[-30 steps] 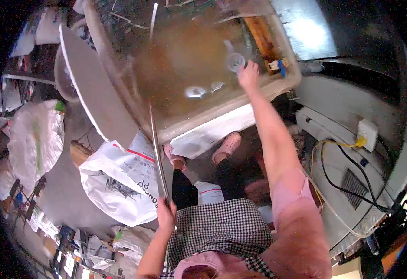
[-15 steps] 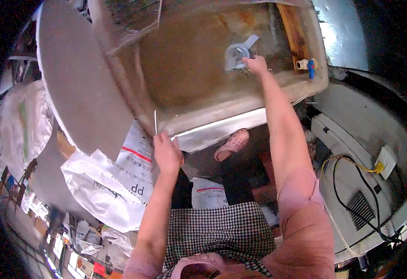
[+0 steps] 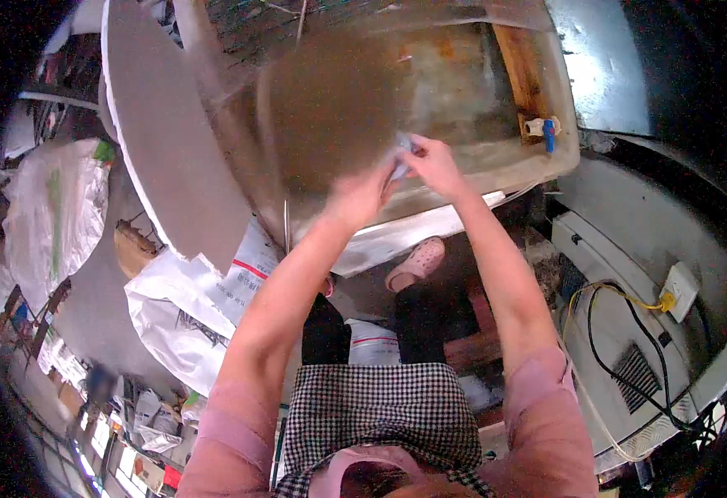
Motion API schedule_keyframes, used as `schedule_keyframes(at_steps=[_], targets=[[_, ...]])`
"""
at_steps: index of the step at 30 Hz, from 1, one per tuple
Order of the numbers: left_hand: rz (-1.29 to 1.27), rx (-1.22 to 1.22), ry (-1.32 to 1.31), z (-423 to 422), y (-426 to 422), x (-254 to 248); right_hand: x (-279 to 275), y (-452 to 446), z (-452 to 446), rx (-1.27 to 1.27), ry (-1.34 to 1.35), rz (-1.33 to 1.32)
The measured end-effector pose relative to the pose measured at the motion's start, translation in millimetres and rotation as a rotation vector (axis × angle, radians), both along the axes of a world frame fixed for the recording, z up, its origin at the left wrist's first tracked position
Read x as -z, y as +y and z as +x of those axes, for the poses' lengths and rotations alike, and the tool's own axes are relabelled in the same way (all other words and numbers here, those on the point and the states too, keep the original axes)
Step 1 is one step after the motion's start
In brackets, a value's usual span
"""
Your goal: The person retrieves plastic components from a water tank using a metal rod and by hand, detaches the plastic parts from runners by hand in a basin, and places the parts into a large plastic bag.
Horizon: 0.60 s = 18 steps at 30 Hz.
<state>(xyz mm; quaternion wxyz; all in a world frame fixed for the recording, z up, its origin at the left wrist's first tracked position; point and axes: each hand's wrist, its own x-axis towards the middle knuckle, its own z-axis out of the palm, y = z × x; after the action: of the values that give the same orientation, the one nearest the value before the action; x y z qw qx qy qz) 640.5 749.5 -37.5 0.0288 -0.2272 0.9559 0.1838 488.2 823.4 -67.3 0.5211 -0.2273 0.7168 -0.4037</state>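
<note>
Over the near part of a basin of brownish water [image 3: 330,100], my two hands meet at a small clear plastic piece [image 3: 401,158]. Its shape is blurred and mostly covered by the fingers. My right hand [image 3: 434,168] pinches the piece from the right. On its other side my left hand [image 3: 362,192] is smeared by motion, its fingers at the piece; its grip cannot be made out. A thin metal rod [image 3: 287,226] stands at the basin's near left corner, apart from both hands.
A blue-handled valve [image 3: 550,133] and a wooden board [image 3: 517,70] are at the basin's right side. A large grey panel [image 3: 168,133] leans on the left, above white printed sacks [image 3: 177,311]. Cables [image 3: 604,332] lie over a grey machine [image 3: 629,365] at right.
My left hand has let go of the metal rod and moved up and right to the clear piece. My right hand has lifted the piece from the water and drawn it nearer and left.
</note>
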Motion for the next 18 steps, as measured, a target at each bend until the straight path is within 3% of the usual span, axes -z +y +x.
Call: schedule_keyframes(at_steps=[5,7,8,11,14,17,18], targets=[[0.036,-0.003,-0.087,-1,3,-2,-6,3,8,-0.061,0.204,-0.066],[0.130,-0.009,-0.262,-7,0,-9,-12,3,11,-0.067,0.138,-0.008],[0.161,-0.012,-0.321,-9,-1,-12,-4,6,15,-0.030,0.239,-0.055],[0.214,-0.011,-0.316,-12,-5,-15,-8,10,20,0.027,0.332,-0.065],[0.178,0.011,-0.055,-5,-2,-19,13,14,25,0.119,0.306,-0.019],[0.238,-0.089,0.080,-5,1,-20,-2,7,26,0.164,0.300,0.031],[0.698,-0.361,0.165,-7,-1,-12,-11,4,27,0.138,0.311,0.073]])
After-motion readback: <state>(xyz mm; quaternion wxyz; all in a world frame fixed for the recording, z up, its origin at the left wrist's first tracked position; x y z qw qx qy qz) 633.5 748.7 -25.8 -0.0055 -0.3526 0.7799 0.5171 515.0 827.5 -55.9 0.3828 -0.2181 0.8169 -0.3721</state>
